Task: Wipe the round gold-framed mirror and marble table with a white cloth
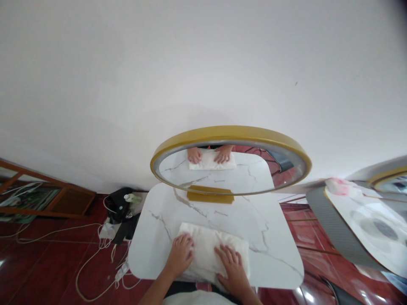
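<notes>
A folded white cloth (203, 252) lies flat on a white marble-patterned table (155, 237), near its front edge. My left hand (181, 254) rests on the cloth's left edge with its fingers a little bent. On the right part of the cloth lies my right hand (232, 267), fingers spread and pressed down flat. Behind the cloth stands an oval mirror (230, 132) with a gold frame on a gold base (210, 195). Both hands and the cloth are reflected in its glass.
A second white table (352, 216) stands at the right, with a pink and white bundle (338, 186) on it. Cables and a power strip (121, 271) lie on the red tiled floor (54, 258) at the left, near a black bag (117, 203). A wooden cabinet (70, 199) stands by the wall.
</notes>
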`<state>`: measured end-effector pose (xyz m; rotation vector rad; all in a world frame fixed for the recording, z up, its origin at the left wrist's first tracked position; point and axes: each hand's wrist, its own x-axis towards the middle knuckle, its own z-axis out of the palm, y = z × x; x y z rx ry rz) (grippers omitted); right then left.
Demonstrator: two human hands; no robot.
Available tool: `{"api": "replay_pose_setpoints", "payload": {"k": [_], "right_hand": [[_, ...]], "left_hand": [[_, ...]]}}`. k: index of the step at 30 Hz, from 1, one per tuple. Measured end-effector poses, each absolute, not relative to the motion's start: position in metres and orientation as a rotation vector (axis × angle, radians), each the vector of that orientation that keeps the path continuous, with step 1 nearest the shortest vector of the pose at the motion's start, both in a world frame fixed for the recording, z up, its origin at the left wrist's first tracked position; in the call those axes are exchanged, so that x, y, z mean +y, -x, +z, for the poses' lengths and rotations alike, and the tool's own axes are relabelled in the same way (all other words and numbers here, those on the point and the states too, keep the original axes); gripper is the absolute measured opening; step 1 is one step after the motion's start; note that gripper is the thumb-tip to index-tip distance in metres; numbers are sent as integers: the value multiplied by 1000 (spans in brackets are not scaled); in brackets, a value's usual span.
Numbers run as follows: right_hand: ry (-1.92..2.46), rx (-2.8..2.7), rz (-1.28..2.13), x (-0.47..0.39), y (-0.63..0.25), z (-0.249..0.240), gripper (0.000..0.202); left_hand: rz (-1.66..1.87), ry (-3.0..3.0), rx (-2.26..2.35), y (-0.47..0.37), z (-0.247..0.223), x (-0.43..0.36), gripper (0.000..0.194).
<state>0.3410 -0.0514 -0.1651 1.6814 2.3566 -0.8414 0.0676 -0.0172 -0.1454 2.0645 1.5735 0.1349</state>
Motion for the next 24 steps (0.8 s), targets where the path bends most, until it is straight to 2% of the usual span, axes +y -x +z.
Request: {"api": "replay_pose_setpoints", "payload": {"k": [3, 7, 17, 24], "right_hand": [[-1605, 2313, -951, -64, -351, -167, 86], [-1544, 2350, -924, -38, -350, -165, 83], [-1892, 2373, -511, 66, -314, -140, 62], [-1927, 2362, -499, 34, -309, -147, 66]], "left_hand": [[75, -2039, 1557, -64, -145, -38, 26], [15, -2019, 1572, -71, -134, -22, 21], [137, -1967, 1755, -91, -124, 76, 21], [159, -1929, 1781, -91, -123, 52, 22]]}}
